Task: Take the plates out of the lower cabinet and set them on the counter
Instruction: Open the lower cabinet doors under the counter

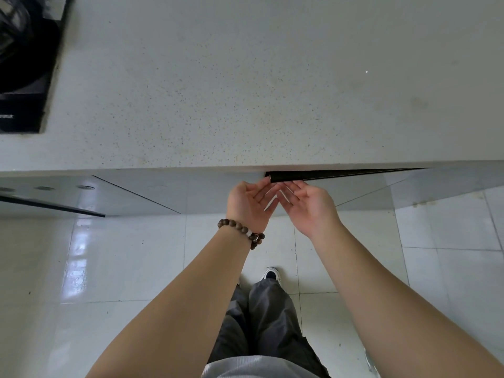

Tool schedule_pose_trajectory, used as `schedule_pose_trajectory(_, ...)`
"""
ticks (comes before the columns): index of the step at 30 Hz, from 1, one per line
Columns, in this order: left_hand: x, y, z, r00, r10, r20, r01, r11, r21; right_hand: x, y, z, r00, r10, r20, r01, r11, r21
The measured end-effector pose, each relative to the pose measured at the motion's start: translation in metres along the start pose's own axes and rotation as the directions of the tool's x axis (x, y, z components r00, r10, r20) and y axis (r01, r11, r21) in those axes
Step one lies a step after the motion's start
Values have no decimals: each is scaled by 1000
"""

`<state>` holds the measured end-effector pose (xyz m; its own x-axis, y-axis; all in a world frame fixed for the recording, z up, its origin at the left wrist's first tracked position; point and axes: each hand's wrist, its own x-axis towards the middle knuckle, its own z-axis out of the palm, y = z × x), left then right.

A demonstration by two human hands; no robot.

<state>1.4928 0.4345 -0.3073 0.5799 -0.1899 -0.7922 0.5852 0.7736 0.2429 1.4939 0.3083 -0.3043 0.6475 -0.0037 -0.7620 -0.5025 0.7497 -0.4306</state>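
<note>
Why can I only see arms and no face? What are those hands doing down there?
The camera sits on the person's head and looks down, so you see what they see: their own two arms. The left hand, with a bead bracelet, and the right hand reach with their fingertips to the top edge of a cabinet door that is open a crack. Neither hand holds anything. Above is the speckled counter, with a black stove at its corner. No plates show yet. Below are the tiled floor and one shoe.
</note>
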Motion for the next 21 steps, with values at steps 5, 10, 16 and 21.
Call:
schedule_pose_trajectory(5,-18,-13,-12,999,-38,-25,40,992,119,-26,12,-14,1000,-8,-25,7,998,-57)
schedule_pose_trajectory(10,-49,-33,-25,993,-110,-51,120,959,258,-60,25,-35,995,-21,-94,8,991,-134)
schedule_pose_trajectory(16,-75,-59,-34,988,-133,-76,152,918,367,-91,30,-59,987,-33,-156,8,987,-162)
schedule_pose_trajectory(21,-91,-91,-41,982,-157,-104,186,898,399,-111,28,-90,982,-3,-189,-40,975,-219)
